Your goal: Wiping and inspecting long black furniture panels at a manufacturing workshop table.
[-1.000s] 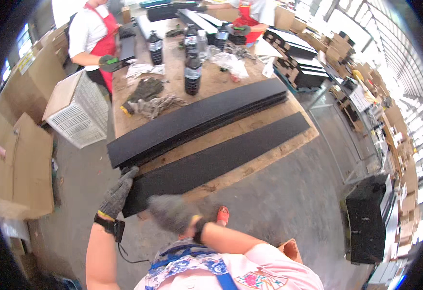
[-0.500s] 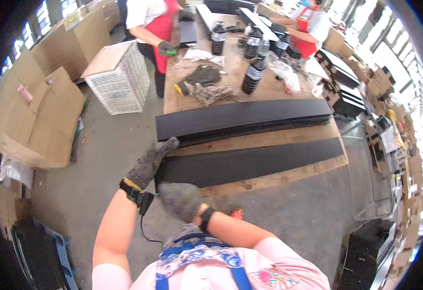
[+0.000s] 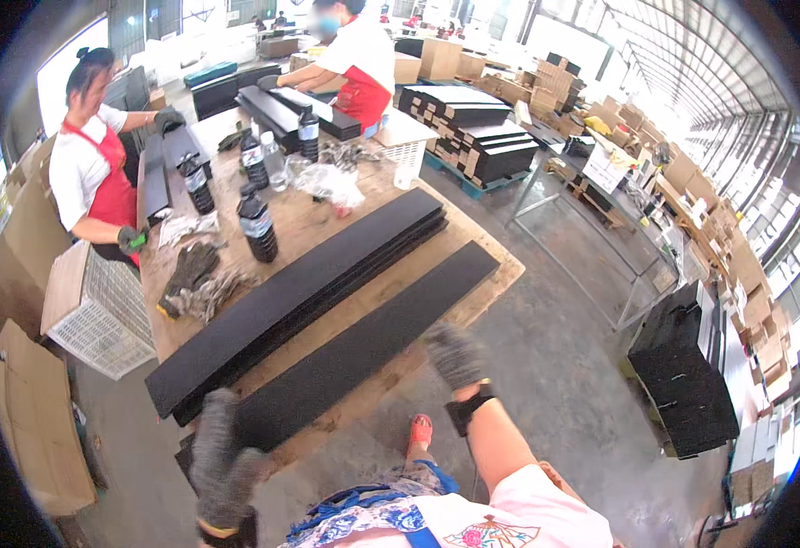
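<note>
My left hand (image 3: 222, 461), in a grey knit glove, is at the near left end of a long black board (image 3: 372, 342). Its fingers stretch forward over the board's end with the thumb apart, so it looks open. My right hand (image 3: 457, 358), gloved the same way, is beside the front edge of that board, toward its far half. Motion smears its fingers, and whether they touch the board is unclear. Behind lies a stack of similar black boards (image 3: 299, 297), parallel to the single one, with a strip of wooden table (image 3: 505, 274) between them.
Dark bottles (image 3: 257, 228), used gloves (image 3: 194, 274) and crumpled plastic (image 3: 331, 185) lie farther back on the table. Two co-workers in red aprons (image 3: 107, 183) handle boards there. A black stack (image 3: 683, 365) stands on the floor at right; a white slatted box (image 3: 103, 310) at left.
The view has swung right. My right hand has moved from the board's left end to along its front edge. My left hand has shifted from between the boards to the single board's near end.
</note>
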`<state>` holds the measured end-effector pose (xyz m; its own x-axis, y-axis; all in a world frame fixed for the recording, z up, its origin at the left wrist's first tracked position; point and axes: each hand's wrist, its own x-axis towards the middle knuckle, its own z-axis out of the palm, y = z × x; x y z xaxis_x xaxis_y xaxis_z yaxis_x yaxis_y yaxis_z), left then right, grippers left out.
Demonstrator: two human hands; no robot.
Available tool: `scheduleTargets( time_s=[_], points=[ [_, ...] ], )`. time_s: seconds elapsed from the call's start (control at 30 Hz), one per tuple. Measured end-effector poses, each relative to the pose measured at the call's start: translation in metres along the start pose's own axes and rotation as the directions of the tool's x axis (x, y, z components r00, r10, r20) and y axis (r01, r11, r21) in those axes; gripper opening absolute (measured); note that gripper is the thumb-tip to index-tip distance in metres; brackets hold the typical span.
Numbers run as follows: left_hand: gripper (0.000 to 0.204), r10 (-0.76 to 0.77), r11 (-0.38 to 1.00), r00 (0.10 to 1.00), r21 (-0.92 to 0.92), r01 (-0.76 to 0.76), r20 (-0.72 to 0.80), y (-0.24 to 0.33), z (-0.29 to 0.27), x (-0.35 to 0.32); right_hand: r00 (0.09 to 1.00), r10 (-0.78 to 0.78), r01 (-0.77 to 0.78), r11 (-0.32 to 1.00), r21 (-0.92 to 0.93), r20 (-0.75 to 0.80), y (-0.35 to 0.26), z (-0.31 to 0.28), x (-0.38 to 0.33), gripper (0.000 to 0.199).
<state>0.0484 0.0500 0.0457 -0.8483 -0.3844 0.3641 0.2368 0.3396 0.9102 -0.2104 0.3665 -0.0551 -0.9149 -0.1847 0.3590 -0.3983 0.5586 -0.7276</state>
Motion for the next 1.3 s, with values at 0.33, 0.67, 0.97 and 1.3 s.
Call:
scheduleTargets(
  time_s=[0.33, 0.67, 0.97, 1.3],
  points=[
    [0.112, -0.303, 0.33, 0.9, 0.92, -0.209, 0.314, -0.054, 0.215, 0.109, 0.649, 0.741, -0.582, 0.629, 0.515, -0.171, 0.145, -0.143, 0.061, 0.014],
    [0.105, -0.258, 0.546, 0.873, 0.808, -0.222, 0.414, -0.013, 0.196, 0.162, 0.629, 0.735, -0.387, 0.579, 0.718, -0.254, 0.183, -0.18, 0.123, 0.012],
    [0.113, -0.077, 0.592, 0.959, 0.787, -0.176, 0.273, 0.01, 0.121, 0.228, 0.919, -0.31, -0.12, 0.367, 0.922, 0.243, 0.059, -0.035, 0.136, 0.022],
    [0.124, -0.392, 0.256, 0.865, 0.94, -0.225, 0.314, -0.038, 0.126, 0.28, 0.866, 0.094, -0.443, -0.312, 0.84, 0.492, 0.109, -0.009, 0.209, 0.016]
  ],
)
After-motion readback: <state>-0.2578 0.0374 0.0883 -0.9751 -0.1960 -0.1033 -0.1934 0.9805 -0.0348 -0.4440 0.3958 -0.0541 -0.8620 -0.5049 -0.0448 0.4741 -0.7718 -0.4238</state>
